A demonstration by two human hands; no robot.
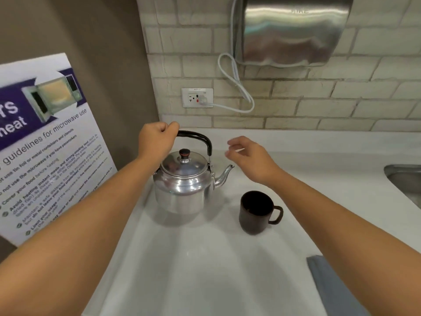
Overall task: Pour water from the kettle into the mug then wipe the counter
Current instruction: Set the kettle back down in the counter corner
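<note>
A shiny metal kettle with a black arched handle and a lid stands on the white counter, its spout pointing right. My left hand is closed around the left end of that handle. A dark brown mug stands upright to the right of the kettle, handle turned right. My right hand hovers open above the counter, just beyond the spout and behind the mug, holding nothing. A grey-blue cloth lies at the lower right, partly hidden by my right forearm.
A microwave-guidelines poster leans on the left wall. The tiled back wall carries a socket with a plugged cable and a steel hand dryer. A sink edge shows at the far right.
</note>
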